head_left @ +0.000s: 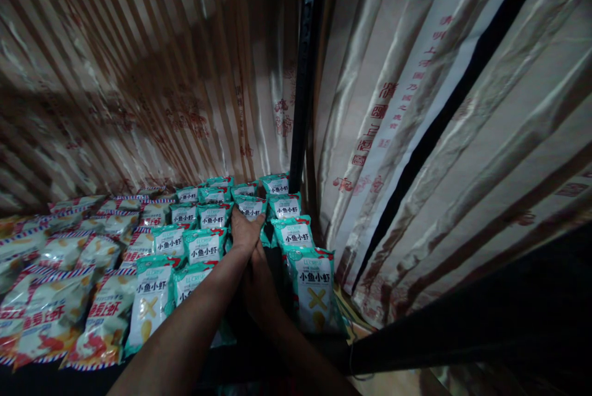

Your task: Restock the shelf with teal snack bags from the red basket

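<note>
Both my arms reach forward over a dark shelf into a gap between rows of teal-and-white snack bags. My left hand (246, 231) is closed on the lower part of a teal snack bag (250, 207), which stands upright in the row. Close against it, slightly lower and to the right, is my right hand (256, 260); its fingers are mostly hidden, so its grip cannot be told. Teal bags flank the hands, one column to the right with a front bag (316, 291), and two columns to the left, including another bag (204, 248).
Orange-and-white snack bags (53, 316) with striped edges fill the left side. Pleated, printed curtains (222, 75) hang behind and to the right. A black upright post (303, 75) stands at the back corner, and a dark rail (416, 328) runs along the right.
</note>
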A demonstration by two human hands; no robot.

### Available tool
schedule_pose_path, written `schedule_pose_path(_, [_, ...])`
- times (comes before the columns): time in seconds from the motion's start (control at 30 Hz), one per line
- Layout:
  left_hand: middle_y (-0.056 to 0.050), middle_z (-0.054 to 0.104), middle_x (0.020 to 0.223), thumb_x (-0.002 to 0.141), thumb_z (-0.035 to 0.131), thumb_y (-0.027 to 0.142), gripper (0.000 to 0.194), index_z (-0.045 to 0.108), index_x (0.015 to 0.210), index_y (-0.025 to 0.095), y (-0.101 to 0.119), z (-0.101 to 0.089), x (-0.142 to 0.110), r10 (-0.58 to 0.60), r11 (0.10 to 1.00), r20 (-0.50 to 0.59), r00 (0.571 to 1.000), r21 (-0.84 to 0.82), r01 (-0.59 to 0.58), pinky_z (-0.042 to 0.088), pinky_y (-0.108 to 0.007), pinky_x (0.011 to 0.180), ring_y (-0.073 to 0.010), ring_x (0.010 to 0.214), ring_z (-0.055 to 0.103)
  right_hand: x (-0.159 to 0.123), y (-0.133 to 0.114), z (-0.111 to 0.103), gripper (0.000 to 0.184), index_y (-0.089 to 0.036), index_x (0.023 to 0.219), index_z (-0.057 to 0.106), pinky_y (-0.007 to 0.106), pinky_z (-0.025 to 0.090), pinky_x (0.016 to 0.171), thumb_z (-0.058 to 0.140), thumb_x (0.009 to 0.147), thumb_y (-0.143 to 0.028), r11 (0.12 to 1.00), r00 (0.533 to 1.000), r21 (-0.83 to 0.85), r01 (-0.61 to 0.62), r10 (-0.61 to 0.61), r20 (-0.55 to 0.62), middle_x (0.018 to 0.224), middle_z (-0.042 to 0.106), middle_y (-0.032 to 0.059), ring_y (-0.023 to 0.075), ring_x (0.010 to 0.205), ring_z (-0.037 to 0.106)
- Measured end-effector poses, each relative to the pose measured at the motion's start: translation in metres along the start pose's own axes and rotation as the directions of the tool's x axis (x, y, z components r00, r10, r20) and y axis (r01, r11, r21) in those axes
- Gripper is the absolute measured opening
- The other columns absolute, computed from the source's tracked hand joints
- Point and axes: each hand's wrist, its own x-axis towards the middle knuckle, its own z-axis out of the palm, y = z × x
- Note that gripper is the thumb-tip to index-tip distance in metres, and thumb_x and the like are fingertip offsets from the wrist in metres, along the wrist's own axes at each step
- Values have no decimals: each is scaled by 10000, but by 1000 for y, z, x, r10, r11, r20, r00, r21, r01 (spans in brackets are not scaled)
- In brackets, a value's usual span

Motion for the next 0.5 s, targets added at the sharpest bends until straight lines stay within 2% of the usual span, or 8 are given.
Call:
schedule_pose_path(0.27, [-139,645,1140,710,672,253,563,461,1220,144,2,-3,-1,-85,996,31,996,-9,85,468,-328,920,-237,1057,619,0,4,0,477,-195,1378,416,422,356,1068,435,903,-237,999,999,-38,29,-30,-13,1332,518,116,240,1289,412])
schedule_pose_path(0.5, [-143,655,1114,729,664,274,521,464,1189,130,0,-3,2,-115,993,13,993,7,115,476,-308,894,-226,1022,636,-3,5,1,495,-190,1389,397,421,331,1087,440,898,-244,997,1000,-75,23,-23,-2,1362,486,115,235,1318,374])
